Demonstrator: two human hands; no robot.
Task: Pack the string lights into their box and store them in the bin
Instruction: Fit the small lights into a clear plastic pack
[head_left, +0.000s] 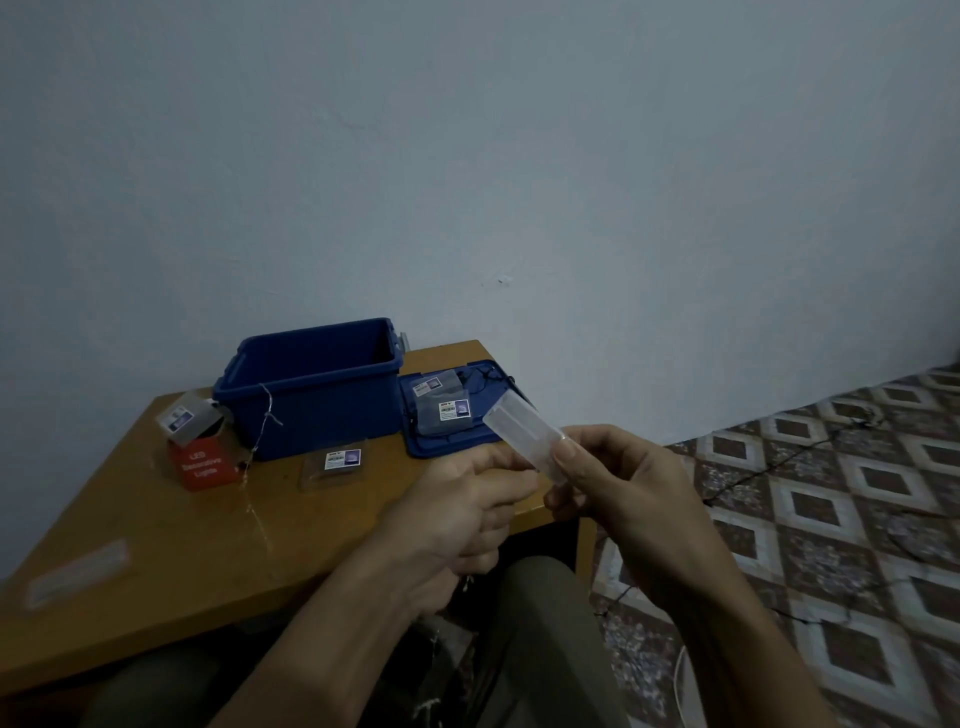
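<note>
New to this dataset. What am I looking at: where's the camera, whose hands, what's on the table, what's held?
There is no robot here. One camera worn on a person's head looks forward and down, so both arms are the wearer's own. The right hand grips a clear case, and the left hand seems to pinch its near end. On the table stands an open blue bin. Its lid lies beside it with clear packets on top. A red box sits at the bin's other side. A thin light wire hangs over the bin's front.
</note>
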